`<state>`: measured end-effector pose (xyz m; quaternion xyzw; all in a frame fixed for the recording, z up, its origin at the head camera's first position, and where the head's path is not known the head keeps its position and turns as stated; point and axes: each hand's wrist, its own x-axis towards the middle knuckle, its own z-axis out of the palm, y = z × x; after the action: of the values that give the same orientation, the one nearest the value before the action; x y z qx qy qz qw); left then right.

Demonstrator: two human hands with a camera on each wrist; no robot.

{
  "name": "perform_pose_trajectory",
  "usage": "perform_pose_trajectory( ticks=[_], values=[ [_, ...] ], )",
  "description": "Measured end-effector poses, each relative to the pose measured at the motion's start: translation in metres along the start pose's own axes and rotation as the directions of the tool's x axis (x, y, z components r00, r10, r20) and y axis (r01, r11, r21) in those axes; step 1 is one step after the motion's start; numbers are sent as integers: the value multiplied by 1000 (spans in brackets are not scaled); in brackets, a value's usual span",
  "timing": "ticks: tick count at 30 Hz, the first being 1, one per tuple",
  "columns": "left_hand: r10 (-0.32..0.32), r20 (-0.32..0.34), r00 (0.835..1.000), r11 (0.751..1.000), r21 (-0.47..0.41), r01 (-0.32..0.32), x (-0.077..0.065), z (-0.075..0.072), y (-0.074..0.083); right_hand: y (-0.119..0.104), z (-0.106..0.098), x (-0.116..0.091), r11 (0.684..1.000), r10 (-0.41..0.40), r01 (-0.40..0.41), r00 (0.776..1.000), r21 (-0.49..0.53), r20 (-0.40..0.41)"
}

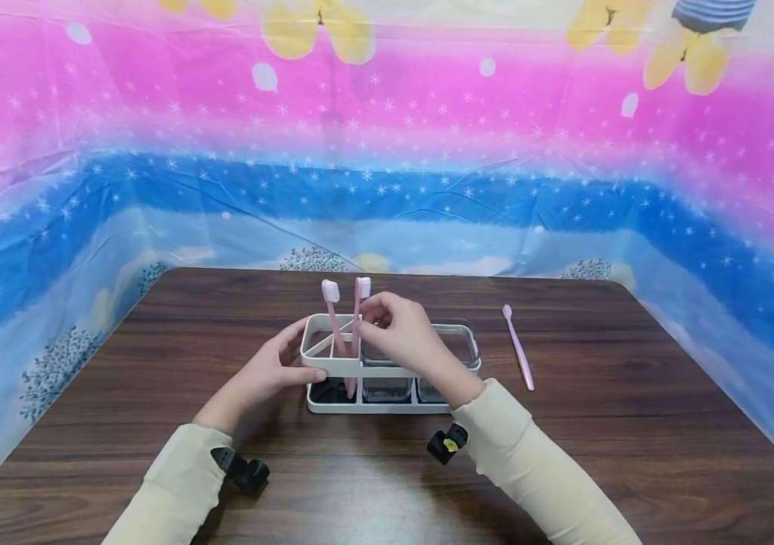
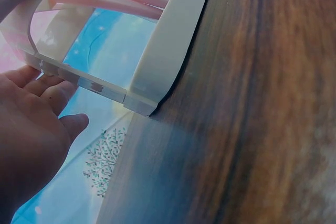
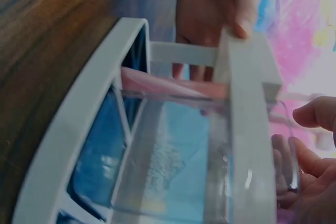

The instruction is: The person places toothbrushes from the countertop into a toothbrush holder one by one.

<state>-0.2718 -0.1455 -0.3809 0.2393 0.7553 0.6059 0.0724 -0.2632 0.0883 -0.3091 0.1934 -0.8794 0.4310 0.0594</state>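
Observation:
A white holder [image 1: 322, 407] with an upper rack and a base stands mid-table. Two pink toothbrushes, a left one [image 1: 334, 314] and a right one [image 1: 357, 299], lean upright in its left divided section, bristles up. My left hand [image 1: 267, 371] grips the holder's left end, thumb on the front rim [image 2: 23, 3] and fingers behind. My right hand [image 1: 404, 329] is over the holder, fingertips close beside the right toothbrush; whether they touch it is unclear. In the right wrist view, thumb and fingers of my right hand [image 3: 317, 156] stand apart near a clear cup [image 3: 173, 150].
A third pink toothbrush [image 1: 519, 348] lies on the dark wooden table [image 1: 598, 446], right of the holder. Clear cups [image 1: 457, 342] sit in the holder's middle and right sections. A patterned cloth [image 1: 428, 197] hangs around the table's far and side edges.

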Motion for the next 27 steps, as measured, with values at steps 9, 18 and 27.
perform_pose_trajectory(
  ticks=[9, 18, 27],
  values=[
    [-12, -6, 1000, 1000, 5, 12, -1, 0, 1, 9, -44, 3, 1000, 0, 1, 993, 7, -121],
    [-17, -12, 1000, 1000, 20, 18, -1, 0, 1, 35, -87, -1, 998, 59, -57, 978, 16, -199],
    [-16, -13, 1000, 1000, 20, 16, -1, 1, 0, 68, -105, -7, 994, 102, -106, 963, -2, -250]
  ],
)
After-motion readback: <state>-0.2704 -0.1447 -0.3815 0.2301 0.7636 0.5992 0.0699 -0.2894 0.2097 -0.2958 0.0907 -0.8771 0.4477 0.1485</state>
